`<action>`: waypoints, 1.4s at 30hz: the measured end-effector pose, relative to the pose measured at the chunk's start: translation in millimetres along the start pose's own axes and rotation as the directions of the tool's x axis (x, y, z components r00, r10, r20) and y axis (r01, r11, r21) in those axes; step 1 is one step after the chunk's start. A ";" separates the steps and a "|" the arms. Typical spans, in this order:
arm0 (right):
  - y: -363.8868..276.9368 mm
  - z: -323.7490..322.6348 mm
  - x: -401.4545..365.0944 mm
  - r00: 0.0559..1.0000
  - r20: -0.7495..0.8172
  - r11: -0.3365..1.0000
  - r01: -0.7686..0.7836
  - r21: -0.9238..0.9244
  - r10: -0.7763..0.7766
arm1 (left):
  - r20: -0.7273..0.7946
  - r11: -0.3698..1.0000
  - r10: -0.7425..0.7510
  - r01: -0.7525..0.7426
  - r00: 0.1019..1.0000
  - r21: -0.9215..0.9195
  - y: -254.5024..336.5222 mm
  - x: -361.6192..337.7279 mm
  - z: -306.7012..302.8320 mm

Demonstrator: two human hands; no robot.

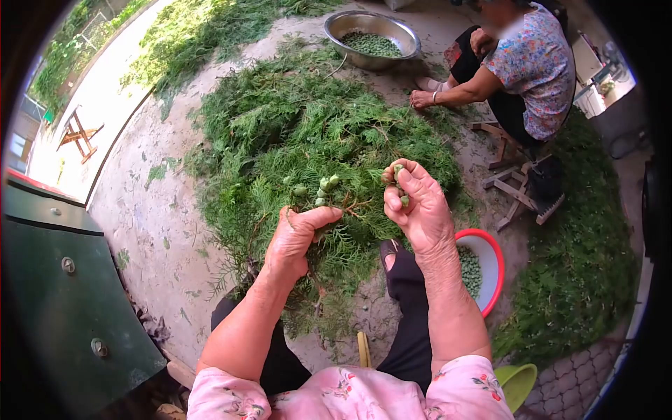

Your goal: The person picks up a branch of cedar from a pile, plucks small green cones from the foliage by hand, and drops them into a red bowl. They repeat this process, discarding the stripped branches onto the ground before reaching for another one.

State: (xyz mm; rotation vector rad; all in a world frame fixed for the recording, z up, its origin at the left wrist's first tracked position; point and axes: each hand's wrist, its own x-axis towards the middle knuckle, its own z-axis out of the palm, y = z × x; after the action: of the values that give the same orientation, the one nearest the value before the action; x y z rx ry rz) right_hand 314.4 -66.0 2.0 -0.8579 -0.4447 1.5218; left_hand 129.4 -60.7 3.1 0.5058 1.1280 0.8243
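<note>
My left hand (297, 238) is closed round a leafy conifer branch (360, 205), thumb pressed along it. Small green cones (325, 187) cluster on the sprig just above that thumb. Held up to the right, my right hand (420, 206) has its fingers curled in on a few green cones (404, 201), apart from the branch. Below and beyond both hands spreads a heap of cut green conifer branches (280, 140). Beside my right forearm stands a white basin with a red rim (498, 269), partly filled with green cones (469, 271).
A metal basin (409, 59) of cones stands at the back. On the right, another person (532, 70) sits low, one hand at the heap's edge. Wooden folding stools (514, 192) stand below that person. More branches (574, 259) lie far right; a dark green panel (63, 301) borders the left.
</note>
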 end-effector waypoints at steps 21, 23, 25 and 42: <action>19.1 19.9 -5.9 0.874 0.366 0.397 0.474 -0.786 -0.320 | 0.105 0.934 0.130 -0.157 0.986 0.322 -11.9 2.0 -1.8; 18.0 21.0 -5.9 0.887 0.384 0.399 0.459 -0.794 -0.256 | 0.109 0.926 0.145 -0.174 0.983 0.336 -13.3 2.7 -3.5; 21.8 18.6 -3.7 0.875 0.395 0.411 0.482 -0.774 -0.281 | 0.114 0.917 0.160 -0.191 0.980 0.349 -13.7 3.0 -3.6; 4.3 13.4 -1.7 0.997 0.037 0.995 -0.069 0.068 0.067 | 0.016 0.972 0.079 -0.081 0.997 0.219 -8.4 6.0 -6.9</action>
State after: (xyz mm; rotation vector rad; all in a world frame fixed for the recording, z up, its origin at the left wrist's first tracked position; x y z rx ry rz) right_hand 301.5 -65.6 8.0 -0.8003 -0.3889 1.6075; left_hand 126.8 -61.5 -9.0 0.7418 1.2048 0.7697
